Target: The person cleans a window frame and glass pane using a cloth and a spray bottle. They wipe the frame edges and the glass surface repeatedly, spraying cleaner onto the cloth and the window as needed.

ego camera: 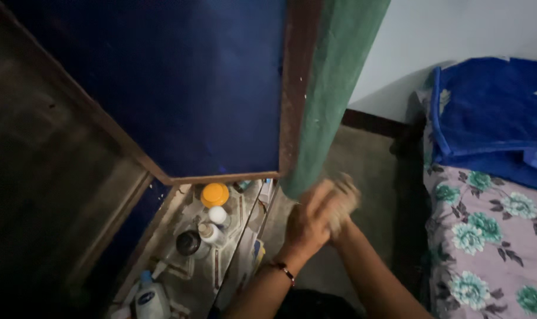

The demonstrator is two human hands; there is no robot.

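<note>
Biggest thing in my view is the blue door [180, 82], filling the upper left of the frame, brown-framed, swung open. Just right of it a green post [333, 88] slants down from the top centre to mid-frame. Far right, the bed [487, 236] with a floral sheet, and a blue blanket [493, 112] heaped on it at the upper right. Grey floor [369, 159] runs between post and bed.

Lower centre now: both hands are up together, just below the foot of the post. The left hand [307, 221] sits in front, fingers curled, a dark band on its wrist. The right hand [342, 207] is pressed against it from behind, and there's a pale cloth [345, 198] bunched between them. It's blurred, so I can't tell exactly how the fingers grip it.

Bottom left, a low shelf [180, 269] lies under the door: a bottle [150, 298] with a blue cap at the bottom edge, a dark jar [188, 242], a small white-capped bottle [212, 230], and a yellow lid [214, 194] at the far end.
</note>
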